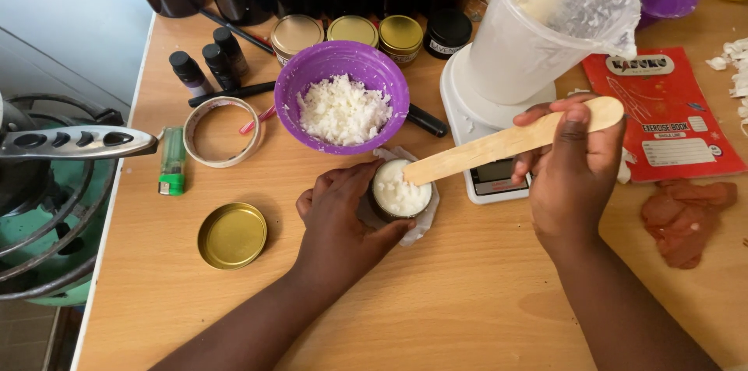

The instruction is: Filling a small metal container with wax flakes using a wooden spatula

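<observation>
- Left hand (336, 211) wrapped around a small dark jar (400, 192) of white wax flakes, steadying it on the wooden table (467, 301).
- Right hand (573, 176) gripping a flat wooden stick (506, 143), tip resting on the flakes inside the jar.
- Just behind the jar: purple bowl (341, 96) holding more white flakes.
- To the left: 1 gold lid (231, 235) lying flat, a tape roll (223, 131), a green lighter (172, 160).
- By the right hand: white scale (483, 118) carrying a clear plastic jug (545, 24); red exercise book (662, 114) beyond.
</observation>
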